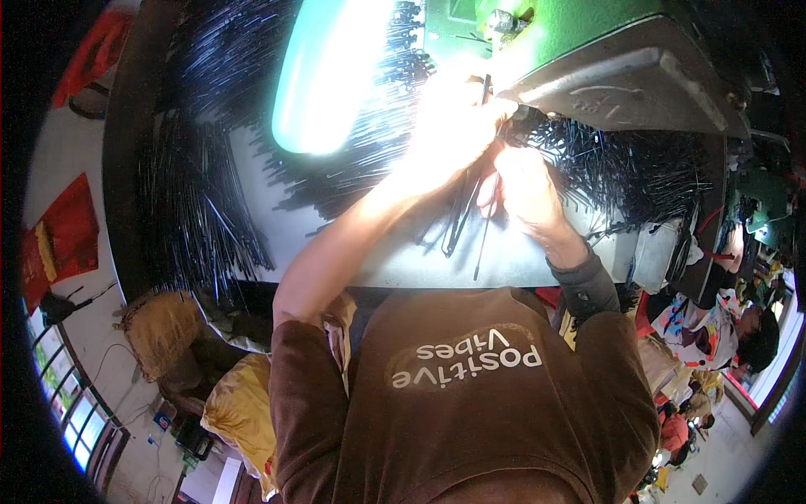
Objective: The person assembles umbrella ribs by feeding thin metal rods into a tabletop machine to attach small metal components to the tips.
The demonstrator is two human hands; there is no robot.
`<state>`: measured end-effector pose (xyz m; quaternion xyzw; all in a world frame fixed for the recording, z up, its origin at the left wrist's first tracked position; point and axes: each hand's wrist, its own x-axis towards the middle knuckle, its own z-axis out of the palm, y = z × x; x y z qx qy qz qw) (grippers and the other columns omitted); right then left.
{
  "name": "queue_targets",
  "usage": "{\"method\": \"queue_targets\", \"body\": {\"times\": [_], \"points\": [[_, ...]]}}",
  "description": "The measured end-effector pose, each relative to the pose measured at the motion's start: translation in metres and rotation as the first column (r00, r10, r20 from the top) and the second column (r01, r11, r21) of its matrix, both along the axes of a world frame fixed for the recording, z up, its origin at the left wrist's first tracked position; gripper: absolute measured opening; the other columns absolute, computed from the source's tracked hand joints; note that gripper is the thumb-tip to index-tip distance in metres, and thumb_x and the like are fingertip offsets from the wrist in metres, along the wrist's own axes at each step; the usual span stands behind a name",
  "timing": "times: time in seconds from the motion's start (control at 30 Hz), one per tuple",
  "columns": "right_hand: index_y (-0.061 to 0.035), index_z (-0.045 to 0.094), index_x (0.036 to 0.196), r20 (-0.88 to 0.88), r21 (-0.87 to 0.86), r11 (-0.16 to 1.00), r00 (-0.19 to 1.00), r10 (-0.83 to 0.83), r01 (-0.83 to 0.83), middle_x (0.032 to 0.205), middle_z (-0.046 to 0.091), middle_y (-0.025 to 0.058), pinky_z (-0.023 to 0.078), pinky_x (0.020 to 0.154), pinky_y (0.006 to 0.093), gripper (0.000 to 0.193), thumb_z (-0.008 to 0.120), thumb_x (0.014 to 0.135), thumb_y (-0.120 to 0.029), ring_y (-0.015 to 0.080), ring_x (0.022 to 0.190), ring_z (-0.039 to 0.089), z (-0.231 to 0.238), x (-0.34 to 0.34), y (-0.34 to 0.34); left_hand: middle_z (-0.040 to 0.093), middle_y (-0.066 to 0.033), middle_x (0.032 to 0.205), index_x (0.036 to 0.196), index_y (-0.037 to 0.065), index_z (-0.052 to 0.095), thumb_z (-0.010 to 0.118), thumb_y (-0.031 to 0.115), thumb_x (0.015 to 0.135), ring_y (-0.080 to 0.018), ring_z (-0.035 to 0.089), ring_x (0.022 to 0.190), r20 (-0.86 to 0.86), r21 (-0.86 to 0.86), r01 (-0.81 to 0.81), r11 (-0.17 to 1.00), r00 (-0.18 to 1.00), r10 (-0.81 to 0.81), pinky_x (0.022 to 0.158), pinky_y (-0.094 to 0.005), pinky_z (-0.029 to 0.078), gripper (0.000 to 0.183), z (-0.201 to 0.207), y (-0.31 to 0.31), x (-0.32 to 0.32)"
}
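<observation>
My left hand (457, 126), bleached by glare, is closed at the working point of a green machine (579, 38), with a thin black rod (486, 87) at its fingers. Just beside it, my right hand (531, 186) is closed on thin black rods. Below both hands, a few rods (456, 220) hang down toward my body over the pale tabletop (395, 256). The glare hides exactly where the fingertips meet the machine.
Heaps of similar black rods (197, 197) cover the table's left side, and more rods (646, 168) lie under the grey metal guard (621, 84) at right. A bright lamp (315, 92) hangs over the table. Another person (714, 332) sits at far right.
</observation>
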<state>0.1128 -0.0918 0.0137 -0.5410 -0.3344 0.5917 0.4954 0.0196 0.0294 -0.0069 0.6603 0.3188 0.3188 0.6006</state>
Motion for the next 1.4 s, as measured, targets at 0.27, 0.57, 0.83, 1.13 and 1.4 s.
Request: {"method": "queue_targets", "body": {"times": [0.27,0.57,0.83,1.13,1.4], "points": [[0.0001,0.054,0.088,-0.223,0.034,0.997,0.973,-0.055,0.064,0.065,0.058,0.0119,0.049,0.049,0.0296,0.032,0.045,0.097,-0.029,0.0192,0.05,0.058,0.005,-0.005,-0.002,0.063,-0.0087,0.067,0.085,-0.004,0.06,0.061,-0.001,0.079,-0.0119,0.059,0.054,0.284,-0.347,0.072,0.935,0.958,0.031,0.049,-0.0226,0.048,0.006,0.019,-0.007,-0.004],[-0.0004,0.053,0.091,-0.299,-0.115,0.986,0.942,-0.153,0.123,0.064,0.057,0.0111,0.047,0.048,0.031,0.036,0.045,0.097,-0.035,0.0182,0.049,0.056,0.002,-0.012,-0.004,0.063,-0.0066,0.065,0.087,-0.001,0.062,0.063,0.006,0.081,-0.0086,0.054,0.045,0.157,-0.346,0.021,0.938,0.987,0.035,0.04,-0.021,0.041,0.009,0.017,-0.01,-0.006],[-0.0019,0.046,0.1,-0.23,-0.134,0.982,0.96,-0.161,0.132,0.067,0.057,0.0136,0.049,0.051,0.0339,0.031,0.043,0.098,-0.032,0.0224,0.055,0.059,-0.002,-0.012,-0.002,0.055,-0.0001,0.052,0.07,0.001,0.063,0.062,0.016,0.085,-0.0057,0.046,0.039,0.062,-0.419,0.065,0.905,0.997,-0.043,0.037,-0.0196,0.034,0.021,0.038,-0.011,-0.006],[-0.0017,0.065,0.098,0.639,0.133,0.991,0.766,-0.062,-0.031,0.078,0.064,0.0061,0.048,0.053,0.0251,0.018,0.062,0.084,-0.012,0.0107,0.061,0.06,0.019,0.051,-0.049,0.062,-0.0078,0.075,0.098,0.002,0.056,0.067,0.017,0.083,-0.0147,0.058,0.064,-0.33,0.13,-0.282,0.95,0.892,0.31,0.063,-0.0305,0.049,0.024,0.061,0.046,-0.157],[-0.0064,0.064,0.088,0.986,0.165,0.967,0.06,-0.156,-0.195,0.084,0.059,0.0079,0.049,0.057,0.0318,0.014,0.067,0.076,-0.012,0.0234,0.064,0.062,-0.007,0.049,-0.017,0.061,-0.0131,0.097,0.09,0.004,0.064,0.073,0.017,0.075,-0.0256,0.057,0.088,-0.683,0.393,0.083,0.916,0.693,0.23,0.078,-0.0375,0.045,0.022,0.051,-0.023,-0.186]]}}
